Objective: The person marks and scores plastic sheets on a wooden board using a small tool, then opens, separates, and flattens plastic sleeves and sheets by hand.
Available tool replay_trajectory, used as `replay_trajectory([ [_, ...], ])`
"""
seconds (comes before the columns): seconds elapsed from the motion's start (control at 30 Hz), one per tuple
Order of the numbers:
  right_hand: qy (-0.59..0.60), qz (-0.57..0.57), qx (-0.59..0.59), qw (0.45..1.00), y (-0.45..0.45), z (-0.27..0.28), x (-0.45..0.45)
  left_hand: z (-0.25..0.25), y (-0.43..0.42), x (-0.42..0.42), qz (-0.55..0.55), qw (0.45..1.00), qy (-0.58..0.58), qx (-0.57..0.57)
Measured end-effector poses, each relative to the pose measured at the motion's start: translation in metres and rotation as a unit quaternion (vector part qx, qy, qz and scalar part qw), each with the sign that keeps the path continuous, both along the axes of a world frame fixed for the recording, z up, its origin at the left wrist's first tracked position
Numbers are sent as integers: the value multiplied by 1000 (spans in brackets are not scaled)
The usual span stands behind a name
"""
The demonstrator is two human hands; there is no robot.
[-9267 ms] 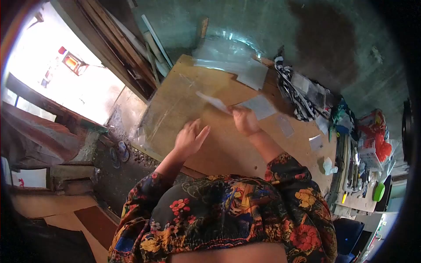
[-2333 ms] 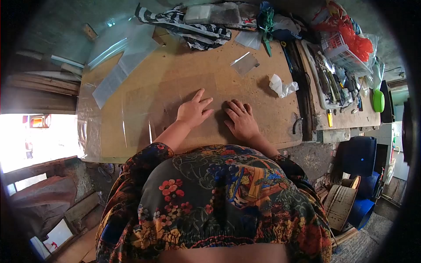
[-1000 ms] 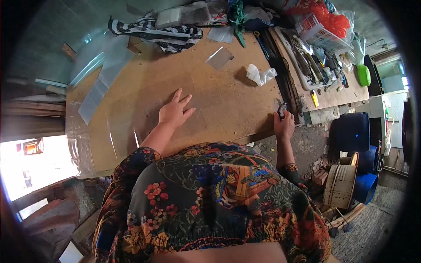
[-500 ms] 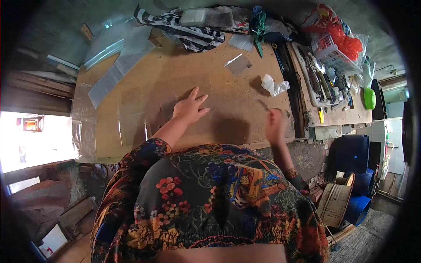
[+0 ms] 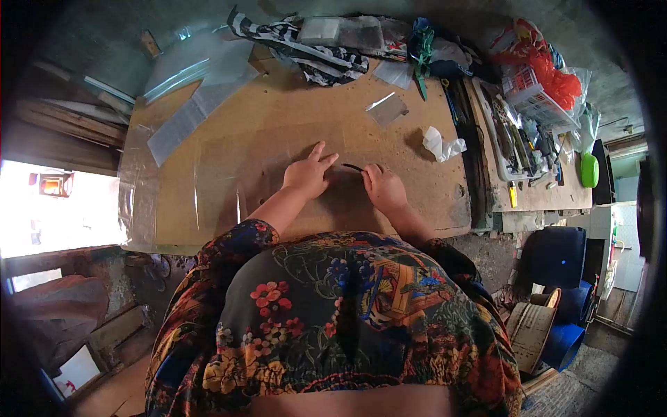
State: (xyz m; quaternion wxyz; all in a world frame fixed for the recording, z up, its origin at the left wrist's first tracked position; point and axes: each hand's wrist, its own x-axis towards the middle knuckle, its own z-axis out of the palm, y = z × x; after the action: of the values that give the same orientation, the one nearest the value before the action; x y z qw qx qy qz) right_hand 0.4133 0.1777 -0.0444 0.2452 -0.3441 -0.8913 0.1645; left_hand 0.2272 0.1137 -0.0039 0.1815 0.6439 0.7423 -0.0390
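Note:
My left hand (image 5: 306,175) rests with fingers spread on a clear plastic sheet (image 5: 240,147) over the brown board. Just right of it, my right hand (image 5: 385,189) is closed around a thin, dark, slightly curved tool (image 5: 353,167). Its tip points left, close to the left fingertips; whether it touches the sheet I cannot tell. The exact kind of tool is too small to make out. A crumpled white tissue (image 5: 443,144) lies to the right of both hands, and a small clear plastic piece (image 5: 387,108) lies beyond them.
Clear plastic strips (image 5: 198,111) lie at the board's (image 5: 292,111) far left. Black-and-white striped cloth (image 5: 299,42) and packets line its back edge. At right stand a tool tray (image 5: 511,142), a white basket (image 5: 531,94) with a red bag (image 5: 556,83), and a yellow-handled cutter (image 5: 513,194).
My right hand has moved left from the board's right side, bringing the dark tool up beside my left hand. The left hand stays spread on the sheet. The view has shifted slightly.

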Motion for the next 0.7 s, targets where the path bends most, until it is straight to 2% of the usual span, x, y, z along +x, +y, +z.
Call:
replay_trajectory([
  [0.33, -28, 5, 1, 1000, 1, -2, -1, -1, 1, 0, 3, 1000, -4, 1],
  [0.43, 14, 13, 8, 1000, 0, -2, 0, -6, -1, -1, -1, 1000, -3, 15],
  [0.53, -22, -2, -5, 1000, -2, 1, 1, -9, -1, -2, -11, 1000, 2, 24],
  [0.6, 114, -21, 41, 992, -1, 3, 1, -10, -1, -3, -14, 1000, 4, 23],
  [0.63, 115, -22, 41, 992, -1, 2, 3, -12, -1, -3, -21, 999, 7, 28],
  [0.7, 234, -170, -156, 945, 2, -2, 10, -11, -3, -3, -26, 999, 12, 34],
])
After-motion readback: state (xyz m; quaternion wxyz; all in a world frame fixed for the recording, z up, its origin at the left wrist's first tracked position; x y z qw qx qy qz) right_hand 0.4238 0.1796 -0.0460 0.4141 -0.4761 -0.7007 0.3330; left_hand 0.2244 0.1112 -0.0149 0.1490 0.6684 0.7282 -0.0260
